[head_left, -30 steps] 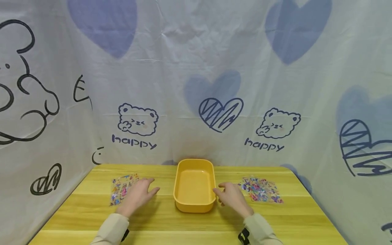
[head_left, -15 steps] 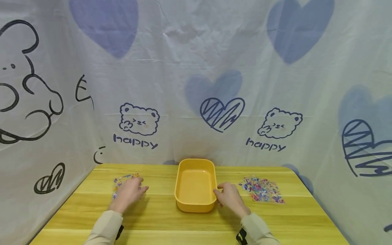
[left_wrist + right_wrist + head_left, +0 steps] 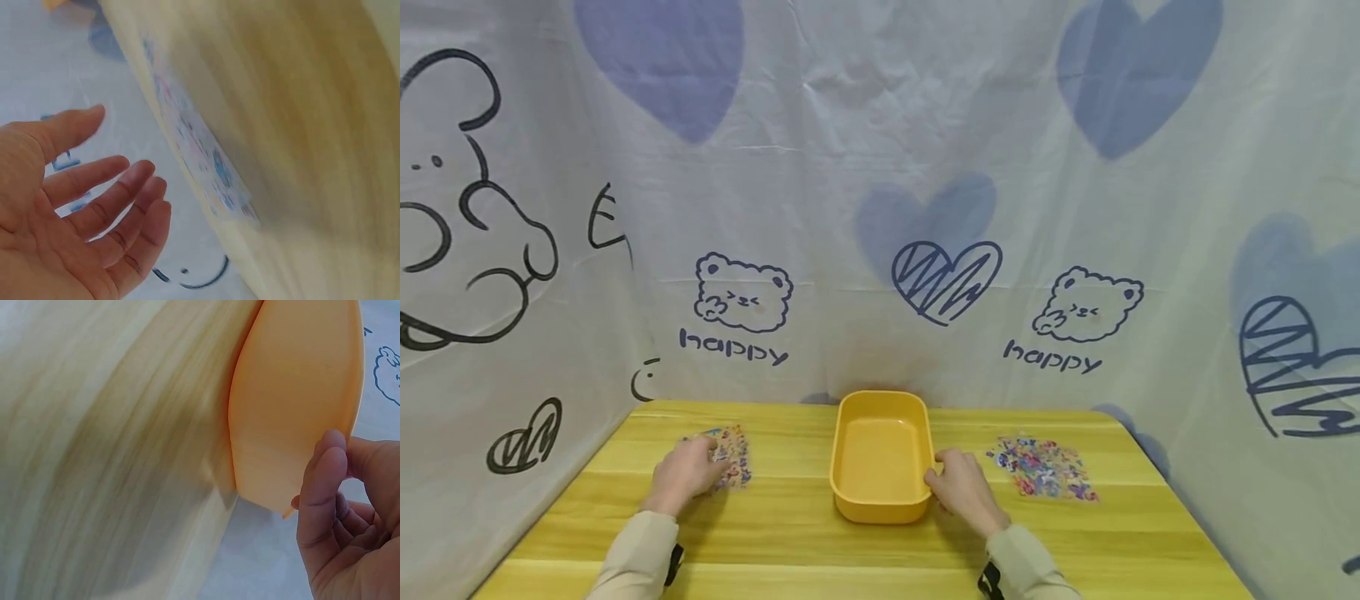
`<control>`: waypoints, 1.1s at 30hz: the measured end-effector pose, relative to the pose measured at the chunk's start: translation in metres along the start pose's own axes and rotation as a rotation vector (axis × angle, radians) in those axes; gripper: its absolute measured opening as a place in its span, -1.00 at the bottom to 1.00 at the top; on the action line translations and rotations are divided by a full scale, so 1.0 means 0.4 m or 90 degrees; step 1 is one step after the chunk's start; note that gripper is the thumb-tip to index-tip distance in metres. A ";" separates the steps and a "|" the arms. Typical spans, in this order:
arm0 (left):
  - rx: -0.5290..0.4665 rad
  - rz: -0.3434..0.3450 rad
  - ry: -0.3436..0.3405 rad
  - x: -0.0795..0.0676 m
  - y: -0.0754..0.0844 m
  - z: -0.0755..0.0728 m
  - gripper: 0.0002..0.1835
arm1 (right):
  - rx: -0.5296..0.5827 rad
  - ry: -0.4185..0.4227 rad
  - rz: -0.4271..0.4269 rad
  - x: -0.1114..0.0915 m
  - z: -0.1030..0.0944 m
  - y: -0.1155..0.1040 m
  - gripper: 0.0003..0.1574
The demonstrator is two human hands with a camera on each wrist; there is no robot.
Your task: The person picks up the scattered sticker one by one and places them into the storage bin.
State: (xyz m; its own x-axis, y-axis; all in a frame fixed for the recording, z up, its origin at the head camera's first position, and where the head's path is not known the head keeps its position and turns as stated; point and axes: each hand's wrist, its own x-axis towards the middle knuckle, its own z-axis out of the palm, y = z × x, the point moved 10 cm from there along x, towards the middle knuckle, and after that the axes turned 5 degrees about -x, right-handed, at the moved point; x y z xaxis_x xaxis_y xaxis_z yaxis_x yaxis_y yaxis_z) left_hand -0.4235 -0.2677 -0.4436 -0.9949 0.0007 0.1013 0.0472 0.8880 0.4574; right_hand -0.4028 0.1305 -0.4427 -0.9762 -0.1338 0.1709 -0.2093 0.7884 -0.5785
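A yellow plastic basin [image 3: 882, 510] stands near the middle back of the table. At its right side my right hand [image 3: 964, 492] pinches the rim, thumb over the edge and fingers against the outer wall; the right wrist view shows these fingers [image 3: 322, 500] close up. On the left, my left hand [image 3: 685, 473] hovers over a clear sheet with small multicoloured pieces or prints [image 3: 733, 454], partly covering it. Its fingers are relaxed and slightly bent, with nothing in them, and stay apart from the sheet [image 3: 197, 147] in the left wrist view.
A second multicoloured clear sheet [image 3: 1045, 468] lies to the right of the right hand. The wood-grain table [image 3: 820, 558] runs back to a hanging white cloth [image 3: 850, 350] printed with hearts and bears, which also closes off both sides.
My left hand has moved left across the sheet, uncovering its right part. The right hand stays at the basin's rim, and the basin has hardly moved.
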 end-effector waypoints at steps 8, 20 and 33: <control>-0.008 -0.063 0.003 -0.010 -0.065 -0.037 -0.51 | -0.017 0.004 -0.006 -0.001 -0.003 -0.006 -0.86; 0.045 -0.160 -0.064 0.003 -0.110 0.011 -0.13 | -0.029 0.000 0.002 0.002 0.001 -0.007 -0.89; -0.007 -0.181 -0.041 -0.007 -0.147 0.009 -0.40 | -0.037 0.006 -0.008 0.000 0.000 -0.010 -0.90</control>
State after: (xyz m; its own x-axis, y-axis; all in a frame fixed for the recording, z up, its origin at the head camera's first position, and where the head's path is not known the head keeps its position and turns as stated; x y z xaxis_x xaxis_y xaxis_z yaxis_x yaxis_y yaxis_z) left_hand -0.4240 -0.3183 -0.4741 -0.9720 -0.2179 -0.0877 -0.2333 0.8521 0.4685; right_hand -0.4018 0.1276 -0.4404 -0.9728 -0.1380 0.1860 -0.2174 0.8207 -0.5284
